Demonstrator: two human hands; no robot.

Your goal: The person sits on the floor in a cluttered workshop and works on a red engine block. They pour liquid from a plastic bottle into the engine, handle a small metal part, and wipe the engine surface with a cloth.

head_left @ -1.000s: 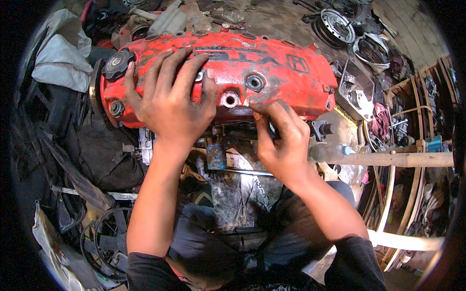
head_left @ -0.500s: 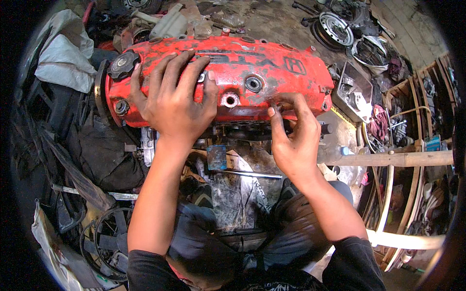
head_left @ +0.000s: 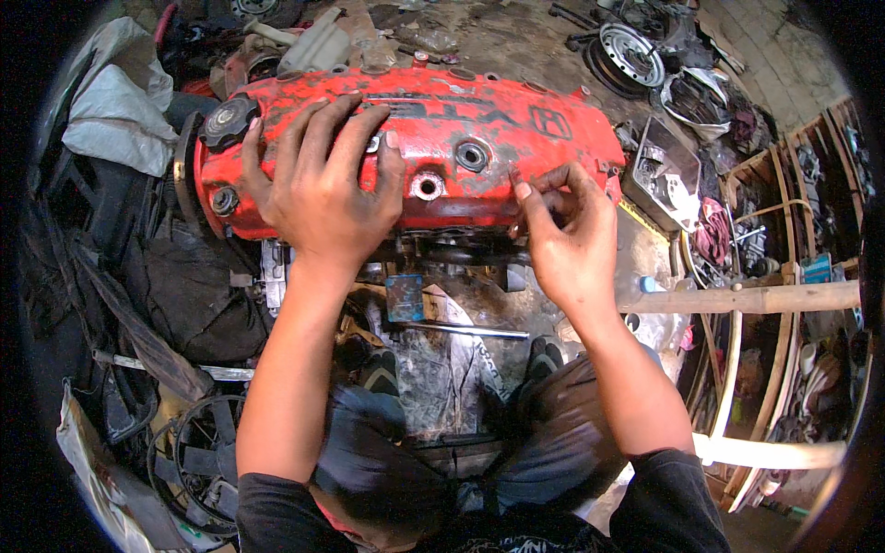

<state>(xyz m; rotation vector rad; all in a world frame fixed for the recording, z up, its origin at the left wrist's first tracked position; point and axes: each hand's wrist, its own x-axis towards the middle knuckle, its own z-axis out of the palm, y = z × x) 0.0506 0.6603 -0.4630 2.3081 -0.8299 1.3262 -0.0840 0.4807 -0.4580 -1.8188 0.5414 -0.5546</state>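
Note:
A worn red valve cover [head_left: 429, 138] with chipped paint lies across the engine in front of me. My left hand [head_left: 327, 198] rests on its left half, palm down with fingers spread. Beside those fingers sits a black oil filler cap [head_left: 229, 122]. At the cover's near edge, right of centre, my right hand [head_left: 581, 230] has thumb and fingertips drawn together in a pinch. Whatever they hold, if anything, is too small or hidden to make out. Between the hands are a dark-ringed bolt hole [head_left: 473, 157] and a bare round hole [head_left: 428, 186].
Below the engine lie a blue box [head_left: 405, 298] and a metal rod [head_left: 467, 329]. A bamboo pole [head_left: 765, 298] crosses at right, near wooden shelving. Beyond are a clear bin of parts [head_left: 666, 175] and a wheel rim [head_left: 631, 53]. A fan [head_left: 198, 452] stands lower left.
My right hand has come up a little and to the right along the cover's near edge, its thumb now raised closer to the fingers. My left hand stays on the cover.

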